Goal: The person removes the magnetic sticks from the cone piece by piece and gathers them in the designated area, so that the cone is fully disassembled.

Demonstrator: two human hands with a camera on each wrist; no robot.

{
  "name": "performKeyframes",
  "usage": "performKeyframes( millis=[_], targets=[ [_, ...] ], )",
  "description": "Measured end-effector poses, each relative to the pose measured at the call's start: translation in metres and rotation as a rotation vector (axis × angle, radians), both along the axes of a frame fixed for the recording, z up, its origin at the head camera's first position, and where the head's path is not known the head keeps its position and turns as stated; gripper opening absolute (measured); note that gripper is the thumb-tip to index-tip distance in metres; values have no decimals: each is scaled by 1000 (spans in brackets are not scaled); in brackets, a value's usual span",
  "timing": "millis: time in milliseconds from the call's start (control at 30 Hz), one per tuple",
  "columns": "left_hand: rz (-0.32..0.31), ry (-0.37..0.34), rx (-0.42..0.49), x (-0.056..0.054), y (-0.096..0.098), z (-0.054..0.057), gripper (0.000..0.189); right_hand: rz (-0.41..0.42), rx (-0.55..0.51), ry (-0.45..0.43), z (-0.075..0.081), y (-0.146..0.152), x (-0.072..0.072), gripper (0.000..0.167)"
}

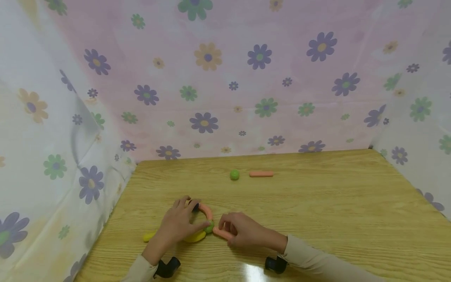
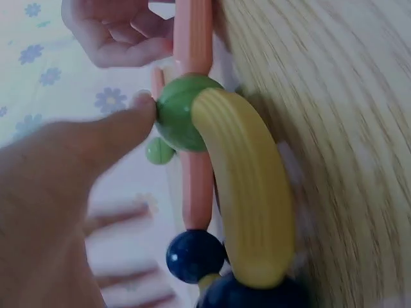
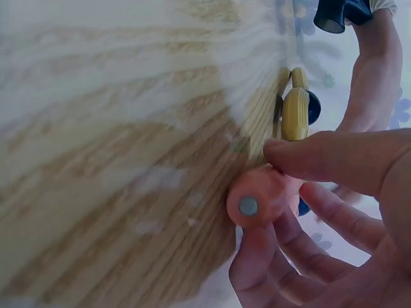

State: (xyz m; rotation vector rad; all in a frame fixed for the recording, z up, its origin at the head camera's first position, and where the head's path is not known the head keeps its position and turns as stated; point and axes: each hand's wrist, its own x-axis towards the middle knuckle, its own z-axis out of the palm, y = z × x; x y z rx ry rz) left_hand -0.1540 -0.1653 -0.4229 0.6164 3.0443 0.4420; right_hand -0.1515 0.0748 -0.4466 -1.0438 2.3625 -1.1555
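Observation:
My right hand (image 1: 243, 230) pinches a straight salmon-pink magnetic rod (image 1: 222, 234) between thumb and fingers. Its near end, with a round grey magnet, faces the camera in the right wrist view. The rod's far end meets a green ball (image 2: 180, 119). My left hand (image 1: 177, 224) touches that ball with the thumb tip, its other fingers stretched out toward a dark blue ball (image 2: 194, 256). A curved pink rod (image 1: 207, 210) and a curved yellow rod (image 2: 250, 192) join the green ball. Another dark blue ball (image 2: 253, 295) sits at the yellow rod's other end.
A loose green ball (image 1: 234, 174) and a straight pink rod (image 1: 261, 174) lie farther back on the wooden table (image 1: 317, 207). Left of my left wrist, a yellow rod (image 1: 149, 236) sticks out. Flowered cloth (image 1: 232, 94) hangs around the back and sides.

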Motion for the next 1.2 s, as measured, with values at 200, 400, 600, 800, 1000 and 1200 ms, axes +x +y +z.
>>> performKeyframes(
  millis=[200,400,600,800,1000,1200],
  targets=[
    [-297,-49,51,-4,-8,-1,47,-94,57,7,0,3,-8,31],
    [-349,-146,21,-4,-10,4,57,-87,72,104,-1,10,-20,35],
    [-327,-188,12,-4,-7,8,55,-96,76,163,0,10,-29,33],
    [-340,-141,1,-7,-6,6,54,-127,92,193,-2,6,-31,21],
    [-366,-93,-9,-8,-5,0,53,-146,140,220,-2,5,-29,23],
    [-377,-69,-1,-5,-2,-5,57,-180,161,251,-1,6,-24,24]
  ],
)
